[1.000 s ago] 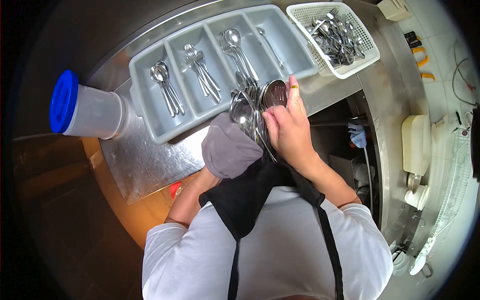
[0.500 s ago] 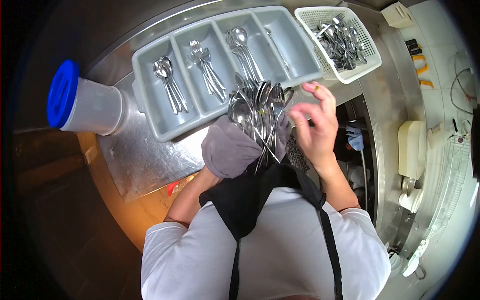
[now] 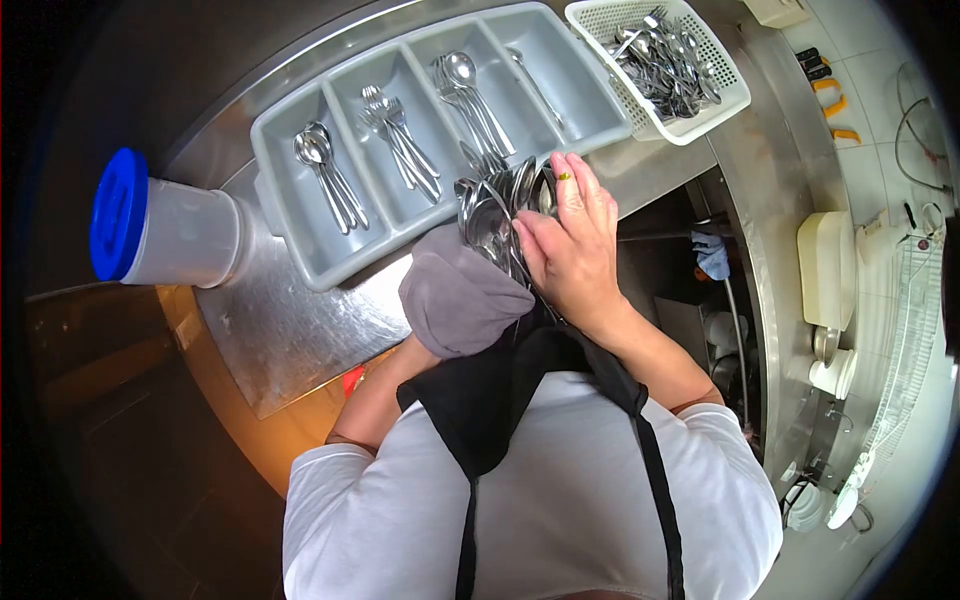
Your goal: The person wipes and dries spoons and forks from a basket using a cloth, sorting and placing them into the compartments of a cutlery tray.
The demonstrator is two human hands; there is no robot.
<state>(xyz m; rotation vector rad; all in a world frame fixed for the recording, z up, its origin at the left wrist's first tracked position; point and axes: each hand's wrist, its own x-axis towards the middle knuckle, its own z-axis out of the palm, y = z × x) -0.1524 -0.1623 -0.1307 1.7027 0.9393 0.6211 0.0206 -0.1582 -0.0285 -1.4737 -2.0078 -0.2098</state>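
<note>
A grey cloth covers my left hand, so its fingers are hidden. Cloth and hand cradle a thick bunch of cutlery, mostly spoons with heads up, against my apron. My right hand lies over the right side of this bunch, fingers bent and gripping among the spoon heads; exactly which pieces it grips is hidden. Just beyond stands a grey cutlery tray with several compartments. Spoons lie in the left one, forks beside them, then spoons and forks, and one long thin utensil at the right.
A white perforated basket heaped with mixed cutlery stands right of the tray. At the left is a translucent container with a blue lid. The steel counter ends near my body, with an open shelf space at right.
My right hand has moved left and down from raised beside the bunch onto the cutlery, its fingers closing in. The view has shifted slightly; my left hand stays with the cloth.
</note>
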